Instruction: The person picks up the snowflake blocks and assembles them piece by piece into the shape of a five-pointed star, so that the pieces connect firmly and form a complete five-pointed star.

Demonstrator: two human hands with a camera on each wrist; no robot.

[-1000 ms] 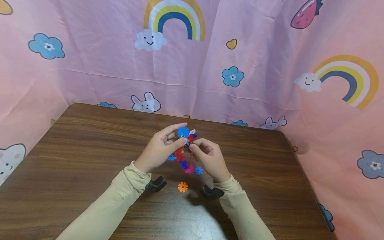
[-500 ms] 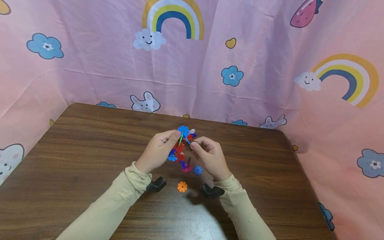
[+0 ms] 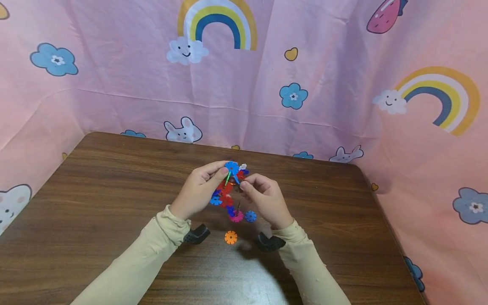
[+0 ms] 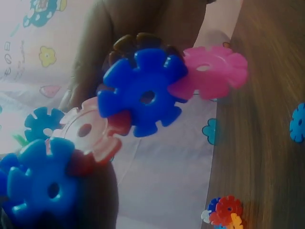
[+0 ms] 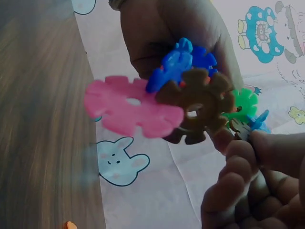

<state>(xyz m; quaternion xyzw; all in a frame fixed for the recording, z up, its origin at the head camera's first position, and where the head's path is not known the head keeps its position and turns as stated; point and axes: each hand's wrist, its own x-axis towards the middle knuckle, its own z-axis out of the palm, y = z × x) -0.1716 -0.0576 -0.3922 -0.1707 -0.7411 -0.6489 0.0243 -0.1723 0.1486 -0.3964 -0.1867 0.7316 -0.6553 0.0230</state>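
Observation:
My left hand point(image 3: 198, 190) grips a joined chain of notched plastic snowflake discs, its thumb by a light blue disc point(image 3: 231, 167) at the top. A green disc point(image 3: 227, 178) and another blue one, both nearly edge-on, slot in below it. Red, dark blue, brown point(image 5: 194, 107) and pink point(image 5: 133, 107) discs form the lower part of the chain. My right hand point(image 3: 268, 199) pinches a small brown disc point(image 5: 239, 128) between thumb and forefinger, close against the blue edge-on disc. Whether those two are interlocked I cannot tell.
On the wooden table point(image 3: 114, 237) lie a loose orange disc point(image 3: 230, 237) and a loose blue disc point(image 3: 250, 216). Beyond the hands sits a separate cluster point(image 4: 228, 210) of red, blue, white and orange discs. A pink patterned curtain point(image 3: 236, 97) hangs behind the table.
The left thumb has shifted up toward the top blue disc, uncovering the green disc. The chain has turned a little and shifted slightly left. The right hand keeps its pinch almost in place.

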